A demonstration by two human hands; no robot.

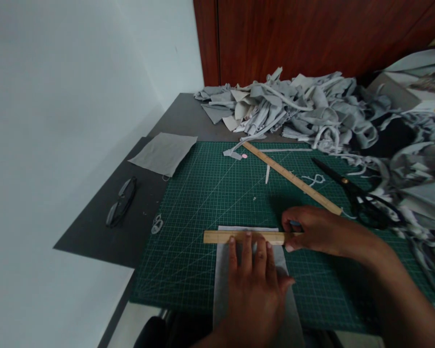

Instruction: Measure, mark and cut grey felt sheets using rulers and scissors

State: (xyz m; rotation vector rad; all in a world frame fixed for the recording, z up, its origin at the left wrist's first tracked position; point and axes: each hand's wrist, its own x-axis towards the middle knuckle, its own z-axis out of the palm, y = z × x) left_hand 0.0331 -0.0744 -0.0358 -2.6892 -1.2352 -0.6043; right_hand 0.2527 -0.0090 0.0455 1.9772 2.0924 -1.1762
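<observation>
matt green cutting mat [203, 203], pale wooden ruler [217, 237], grey cloth strip [221, 280]

Dark green cutting mat [210, 193] with pale grid lines, light tan rulers [239, 237], pale grey fabric strip [223, 275], black scissors [358, 195], dark grey bench [105, 232].

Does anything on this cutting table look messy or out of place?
Mostly the heap of grey fabric offcuts at the back, which spills onto the green cutting mat. A long wooden ruler lies askew across the mat's grid, with stray snippets nearby. The short ruler under the left hand sits straight across the fabric strip.
</observation>
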